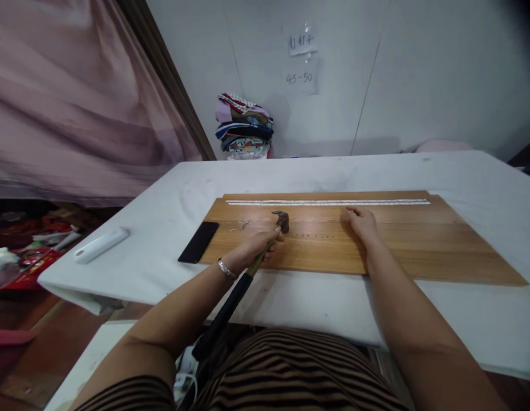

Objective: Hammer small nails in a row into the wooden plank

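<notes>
A claw hammer [258, 260] is in my left hand [261, 245], gripped high on the handle just below its dark metal head. Its black grip slants down toward my body. My right hand [362, 224] is over the wooden board [419, 240], thumb and fingertips pinched together. Whatever they hold, if anything, is too small to make out. Between the hands a row of small nail heads [315, 236] dots the wood. Several loose nails [242, 225] lie on the board left of the hammer head. Along the far edge runs a white measuring strip [328, 202].
A black phone [199, 242] lies across the board's left edge. Farther left, a white elongated object [101, 244] rests on the white table [153, 200]. Folded clothes [245, 128] are stacked behind the table, by the wall. A pink curtain [85, 85] hangs at the left.
</notes>
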`<state>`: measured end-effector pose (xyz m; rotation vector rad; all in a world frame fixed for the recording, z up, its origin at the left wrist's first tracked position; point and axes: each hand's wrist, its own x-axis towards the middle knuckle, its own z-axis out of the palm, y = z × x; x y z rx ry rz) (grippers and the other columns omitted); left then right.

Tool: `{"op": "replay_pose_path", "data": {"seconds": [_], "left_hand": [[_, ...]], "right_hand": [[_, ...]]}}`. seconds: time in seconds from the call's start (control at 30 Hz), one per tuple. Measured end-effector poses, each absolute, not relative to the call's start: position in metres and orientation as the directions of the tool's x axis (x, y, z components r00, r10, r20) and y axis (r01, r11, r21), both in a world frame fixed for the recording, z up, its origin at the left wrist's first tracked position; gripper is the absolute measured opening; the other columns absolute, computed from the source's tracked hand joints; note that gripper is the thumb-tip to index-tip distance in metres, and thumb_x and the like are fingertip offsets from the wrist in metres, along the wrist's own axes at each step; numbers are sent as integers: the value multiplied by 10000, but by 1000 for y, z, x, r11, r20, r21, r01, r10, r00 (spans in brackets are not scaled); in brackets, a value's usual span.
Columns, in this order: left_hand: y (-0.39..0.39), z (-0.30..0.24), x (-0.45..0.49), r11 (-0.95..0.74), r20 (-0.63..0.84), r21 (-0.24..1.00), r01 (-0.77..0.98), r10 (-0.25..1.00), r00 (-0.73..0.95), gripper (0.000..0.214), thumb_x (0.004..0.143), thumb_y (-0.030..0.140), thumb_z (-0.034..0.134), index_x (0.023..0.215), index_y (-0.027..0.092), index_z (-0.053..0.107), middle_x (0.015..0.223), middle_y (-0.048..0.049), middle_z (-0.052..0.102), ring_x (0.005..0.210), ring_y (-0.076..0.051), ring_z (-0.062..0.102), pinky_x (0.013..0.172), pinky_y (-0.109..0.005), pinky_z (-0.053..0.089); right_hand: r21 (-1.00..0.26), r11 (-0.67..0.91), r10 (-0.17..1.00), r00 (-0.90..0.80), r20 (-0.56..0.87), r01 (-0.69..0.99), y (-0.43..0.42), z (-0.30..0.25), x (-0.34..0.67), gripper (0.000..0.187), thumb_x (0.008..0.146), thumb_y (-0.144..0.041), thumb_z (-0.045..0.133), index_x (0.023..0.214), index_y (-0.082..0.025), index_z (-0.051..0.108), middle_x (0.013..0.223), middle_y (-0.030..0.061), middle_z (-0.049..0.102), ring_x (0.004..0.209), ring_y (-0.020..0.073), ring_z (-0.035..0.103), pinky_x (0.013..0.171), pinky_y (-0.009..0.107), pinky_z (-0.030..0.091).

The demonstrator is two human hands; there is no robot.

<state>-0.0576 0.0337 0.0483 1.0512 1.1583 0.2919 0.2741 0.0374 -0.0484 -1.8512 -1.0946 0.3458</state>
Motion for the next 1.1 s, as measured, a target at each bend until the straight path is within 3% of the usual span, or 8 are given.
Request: {"op": "replay_pose_path", "data": {"seconds": [1.1], "left_hand": [[34,50,-55,553,-619,784,281,668,414,425,845,574,498,891,153,516,528,66,368,365,-49,312,361,-174,237]], "right_hand": [[-840,-175,805,566,178,513,39,-47,275,414,725,-284,486,1022,-131,730,928,117,742,860,249,661,832,377,484]]}}
